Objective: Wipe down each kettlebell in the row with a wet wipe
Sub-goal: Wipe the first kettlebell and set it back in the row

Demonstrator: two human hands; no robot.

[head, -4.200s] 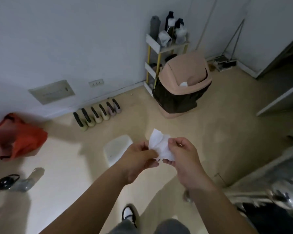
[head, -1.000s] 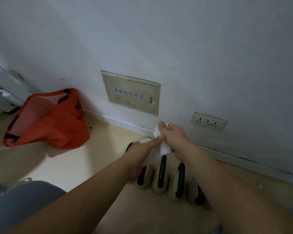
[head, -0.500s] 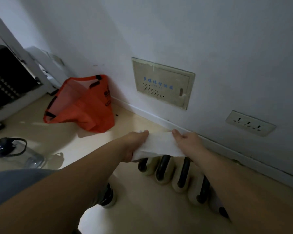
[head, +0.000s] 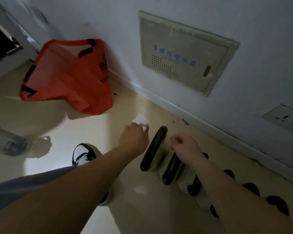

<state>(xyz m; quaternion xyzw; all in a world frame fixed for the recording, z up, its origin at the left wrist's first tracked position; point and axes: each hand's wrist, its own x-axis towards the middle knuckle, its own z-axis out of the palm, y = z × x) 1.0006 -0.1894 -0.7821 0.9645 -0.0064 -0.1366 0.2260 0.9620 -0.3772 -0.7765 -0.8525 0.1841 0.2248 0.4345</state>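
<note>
A row of several cream kettlebells with black handles runs along the wall. The first kettlebell [head: 153, 149] stands at the left end, the second kettlebell [head: 170, 168] beside it, and a third [head: 193, 186] follows. Others are partly hidden behind my right forearm. My left hand [head: 134, 136] holds a bunched white wet wipe [head: 140, 120] just left of the first kettlebell's handle, not touching it. My right hand [head: 186, 147] is curled over the far end of the second kettlebell's handle.
An orange tote bag [head: 66, 76] leans against the wall at left. A clear water bottle [head: 7, 141] lies on the floor at far left. My shoe [head: 83, 154] is below the left arm. A wall panel [head: 184, 53] and socket [head: 284, 119] sit above the skirting.
The wipe was stretched between both hands over the row. Now my left hand alone holds it bunched up, and my right hand has dropped onto the second kettlebell's handle.
</note>
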